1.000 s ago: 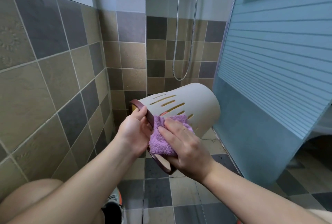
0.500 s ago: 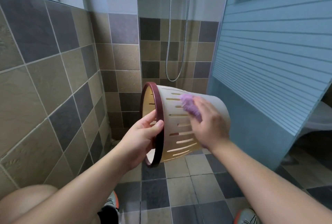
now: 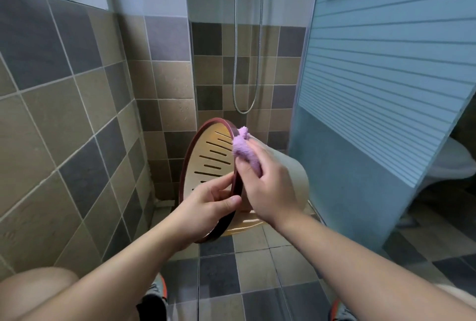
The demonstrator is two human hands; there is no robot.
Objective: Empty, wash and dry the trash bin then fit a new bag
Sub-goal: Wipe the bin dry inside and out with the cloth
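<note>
- Drying the trash bin (image 3: 288,174) with a purple cloth (image 3: 243,149), held on its side in mid-air above the tiled floor (image 3: 219,277), open mouth turned toward the left wall.
- Gripping the bin's dark red rim (image 3: 189,156) at its lower near edge with the left hand (image 3: 208,201), thumb outside, fingers curled inside.
- Pressing the cloth against the bin's outer wall just behind the rim with the right hand (image 3: 268,187), fingers closed over the bunched cloth.
- Looks emptied: nothing visible inside but slotted walls.
- Judging by the cloth, well into drying, washing likely finished; wetness too fine to tell.
- Left to do: finishing the wipe, fitting a new bag; no bag in view.
- Beyond the bin, shower hose (image 3: 235,63) hanging; right of the bin, frosted screen (image 3: 373,89), toilet (image 3: 450,163) behind it.
- Nothing crowding the bin.
</note>
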